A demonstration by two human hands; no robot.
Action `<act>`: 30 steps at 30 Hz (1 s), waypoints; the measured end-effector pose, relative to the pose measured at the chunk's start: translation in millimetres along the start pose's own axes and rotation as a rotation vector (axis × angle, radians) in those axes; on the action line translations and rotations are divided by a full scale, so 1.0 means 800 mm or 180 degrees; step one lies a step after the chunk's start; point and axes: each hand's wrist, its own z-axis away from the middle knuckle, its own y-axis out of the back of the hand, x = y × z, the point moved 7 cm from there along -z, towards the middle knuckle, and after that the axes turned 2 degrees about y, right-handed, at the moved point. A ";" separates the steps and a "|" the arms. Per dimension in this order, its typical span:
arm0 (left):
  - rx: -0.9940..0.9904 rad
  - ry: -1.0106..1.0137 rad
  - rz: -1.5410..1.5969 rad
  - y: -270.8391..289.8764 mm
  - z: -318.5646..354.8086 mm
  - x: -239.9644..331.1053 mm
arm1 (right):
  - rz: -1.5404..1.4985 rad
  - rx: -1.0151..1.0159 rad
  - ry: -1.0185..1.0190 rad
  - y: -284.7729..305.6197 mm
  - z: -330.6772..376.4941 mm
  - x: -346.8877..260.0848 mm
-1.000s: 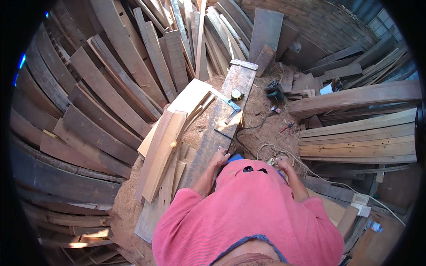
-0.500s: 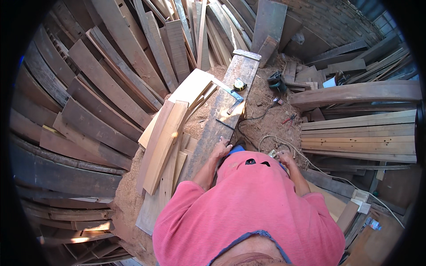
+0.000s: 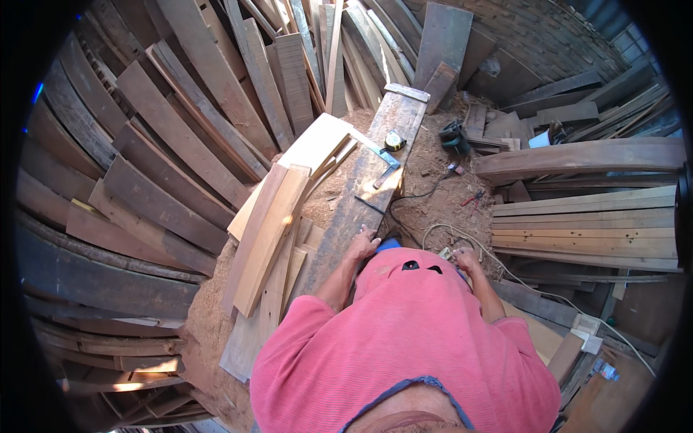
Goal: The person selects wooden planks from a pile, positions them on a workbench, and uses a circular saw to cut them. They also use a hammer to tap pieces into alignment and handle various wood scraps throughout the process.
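Note:
My left hand (image 3: 363, 245) rests on the near right edge of a worn plank bench (image 3: 345, 231), its fingers apart and holding nothing. Low on the right, my right hand (image 3: 467, 258) has its fingers curled beside a small pale object (image 3: 446, 253), too small to name. A thin dark stick (image 3: 369, 205) lies across the bench beyond my left hand. Farther up the plank are a try square (image 3: 388, 167) with a blue corner and a yellow-and-black tape measure (image 3: 393, 141).
Light boards (image 3: 271, 245) are stacked left of the bench. A dark green power tool (image 3: 453, 137) with a black cord and red-handled pliers (image 3: 473, 197) lie on the sawdust. A pale cable (image 3: 520, 277) loops rightward. Planks (image 3: 585, 224) lie at right; tall boards (image 3: 166, 144) lean at left.
The whole view has shifted slightly. Both my hands stay in nearly the same places, the left on the bench and the right beside the pale object.

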 end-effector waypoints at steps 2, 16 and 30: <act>-0.0017 0.0004 -0.0040 0.002 0.003 0.008 | 0.0008 0.0105 0.0022 0.003 0.003 -0.001; 0.0250 -0.0085 -0.0210 0.001 -0.003 -0.005 | -0.0268 -0.0053 -0.0343 0.010 0.026 -0.031; 0.1278 -0.0432 0.0063 0.045 -0.007 0.008 | 0.0416 -0.0275 0.0384 -0.003 -0.044 -0.043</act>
